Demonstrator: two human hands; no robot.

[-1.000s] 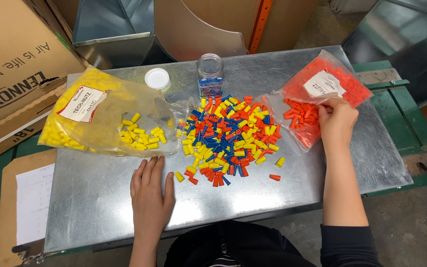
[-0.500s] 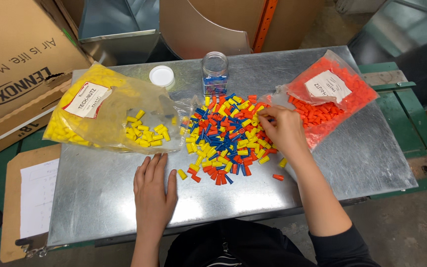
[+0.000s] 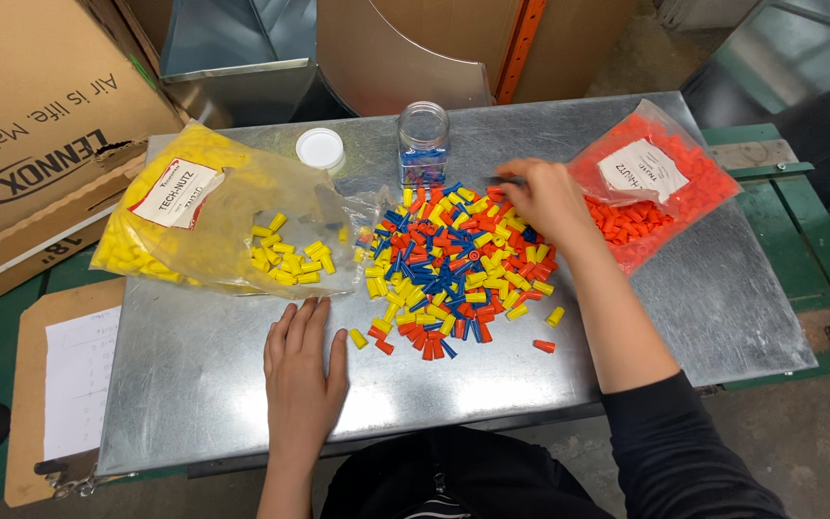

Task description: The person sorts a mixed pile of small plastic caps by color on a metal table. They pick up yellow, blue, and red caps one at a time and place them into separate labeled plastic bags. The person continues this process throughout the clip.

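Observation:
A heap of small yellow, red and blue plastic caps [image 3: 453, 269] lies mid-table on a sheet-metal table top [image 3: 194, 394]. My right hand [image 3: 542, 197] hovers over the heap's far right edge, its fingers curled down toward the caps near a clear plastic jar [image 3: 423, 144]. Whether it holds a cap is hidden. My left hand [image 3: 302, 370] lies flat and empty on the metal, just left of the heap's near edge. An orange bag of caps [image 3: 665, 183] sits right of my right hand.
A clear bag of yellow caps [image 3: 194, 221] lies at the left, with a white lid [image 3: 320, 148] behind it. Stray caps [image 3: 545, 345] sit near the front. A cardboard box [image 3: 31, 125] and a clipboard [image 3: 69, 380] flank the left; metal ducting [image 3: 242, 48] stands behind.
My right hand left the orange bag, crossed to the heap and now sits farther back and left, near the jar. My left hand stayed flat.

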